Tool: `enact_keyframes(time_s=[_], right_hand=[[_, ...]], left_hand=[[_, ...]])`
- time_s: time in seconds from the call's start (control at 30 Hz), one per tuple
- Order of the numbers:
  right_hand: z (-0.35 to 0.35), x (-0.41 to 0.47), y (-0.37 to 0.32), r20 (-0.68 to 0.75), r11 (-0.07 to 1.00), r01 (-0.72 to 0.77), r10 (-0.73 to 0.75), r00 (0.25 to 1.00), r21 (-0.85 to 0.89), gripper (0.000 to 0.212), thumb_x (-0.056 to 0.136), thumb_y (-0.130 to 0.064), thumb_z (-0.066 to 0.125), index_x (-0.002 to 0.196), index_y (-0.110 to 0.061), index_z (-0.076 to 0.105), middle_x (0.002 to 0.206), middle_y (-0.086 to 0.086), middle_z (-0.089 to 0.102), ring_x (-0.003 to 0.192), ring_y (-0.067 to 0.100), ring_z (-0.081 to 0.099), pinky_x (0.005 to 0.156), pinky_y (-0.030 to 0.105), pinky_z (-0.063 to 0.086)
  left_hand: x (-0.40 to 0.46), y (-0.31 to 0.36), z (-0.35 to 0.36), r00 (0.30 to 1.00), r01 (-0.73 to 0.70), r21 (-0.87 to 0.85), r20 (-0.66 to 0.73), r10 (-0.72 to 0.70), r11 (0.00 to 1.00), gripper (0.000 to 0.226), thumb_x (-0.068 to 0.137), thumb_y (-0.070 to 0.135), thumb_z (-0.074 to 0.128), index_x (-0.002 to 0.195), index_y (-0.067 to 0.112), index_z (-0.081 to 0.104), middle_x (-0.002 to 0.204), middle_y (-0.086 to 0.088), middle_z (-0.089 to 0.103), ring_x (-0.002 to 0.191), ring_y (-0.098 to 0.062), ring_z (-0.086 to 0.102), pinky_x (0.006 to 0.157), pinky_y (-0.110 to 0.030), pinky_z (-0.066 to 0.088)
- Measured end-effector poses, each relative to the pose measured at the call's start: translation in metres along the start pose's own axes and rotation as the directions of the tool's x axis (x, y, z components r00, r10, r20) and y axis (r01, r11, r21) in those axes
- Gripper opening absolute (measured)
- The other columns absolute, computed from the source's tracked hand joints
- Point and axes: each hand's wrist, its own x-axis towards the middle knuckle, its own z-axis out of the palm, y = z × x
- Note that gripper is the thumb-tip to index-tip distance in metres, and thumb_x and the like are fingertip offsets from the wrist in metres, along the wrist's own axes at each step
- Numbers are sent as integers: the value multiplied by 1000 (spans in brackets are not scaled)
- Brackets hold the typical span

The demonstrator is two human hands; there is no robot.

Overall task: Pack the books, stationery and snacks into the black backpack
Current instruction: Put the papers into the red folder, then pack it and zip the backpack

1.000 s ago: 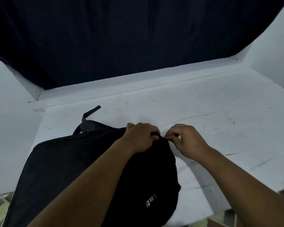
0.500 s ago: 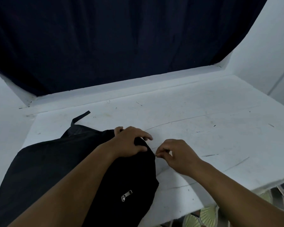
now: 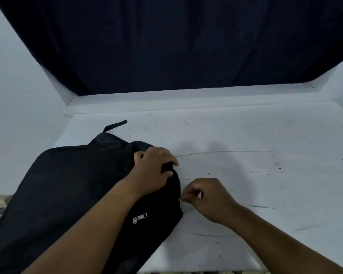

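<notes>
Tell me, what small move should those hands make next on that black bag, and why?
Probably the right hand should go on drawing the small zip pull along the edge of the backpack, while the left hand grips the top to hold the fabric taut. The right fingers are already pinched on the pull, and no books, stationery or snacks show on the white table.

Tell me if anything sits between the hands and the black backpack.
Nothing visible does. The left hand already grips the black backpack at its top edge, and the right hand pinches a small zipper pull at the bag's right side. The white table beside them is bare.
</notes>
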Motion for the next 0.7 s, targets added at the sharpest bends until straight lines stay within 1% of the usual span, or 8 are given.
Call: enact_keyframes(time_s=[0.07,0.13,0.2,0.27,0.33,0.47,0.57,0.7], right_hand=[[1,1,3,20,999,-1,1,1000,36,11,85,-33,75,82,-24,79,79,-13,73,75,4,67,69,20,54],[1,2,5,35,996,-27,24,999,89,12,83,-33,78,77,-23,78,74,-12,73,70,5,67,67,22,55],[-2,3,5,79,983,-90,78,994,161,14,82,-33,79,73,-23,77,72,-10,73,67,7,67,66,24,55],[-5,3,3,157,953,-180,145,977,244,18,84,-35,77,71,-21,77,72,-4,73,70,17,69,69,30,56],[-6,2,0,223,927,-239,178,958,289,22,87,-38,73,74,-21,78,74,1,74,72,20,68,70,32,55],[-8,-2,-6,326,887,-286,167,931,363,32,98,-38,57,85,-20,80,83,3,76,76,15,67,67,23,48],[-8,-4,-6,331,863,-306,174,927,403,41,103,-36,47,88,-16,80,83,5,76,78,15,69,66,22,49],[-1,4,-3,298,868,-360,262,918,343,41,97,-43,56,81,-11,77,78,6,75,68,15,68,59,21,46]], left_hand=[[-20,7,-3,997,-47,-100,-62,40,994,23,79,24,74,96,39,70,110,24,56,117,2,43,105,-32,28],[-40,13,-1,998,-63,-171,-21,60,983,16,74,23,75,86,34,73,94,22,61,99,1,56,92,-24,44],[-57,22,6,999,-27,-143,40,33,989,11,72,32,75,83,33,73,83,21,62,85,0,60,79,-23,51],[-67,30,15,999,47,-101,12,-46,994,19,70,45,77,84,34,73,82,21,60,81,0,59,72,-22,51],[-73,35,24,991,117,-71,-60,-121,991,25,69,52,80,84,33,74,81,20,60,79,-1,59,69,-19,49],[-81,47,32,973,133,-68,-182,-143,989,23,76,52,74,77,29,74,78,15,64,71,-5,59,63,-30,52],[-89,51,36,963,156,-83,-207,-170,984,18,83,43,64,82,29,76,83,15,66,77,-5,60,67,-37,53],[-99,60,38,925,244,-59,-287,-250,968,15,81,43,61,80,33,73,86,20,65,85,-6,56,76,-39,48]])
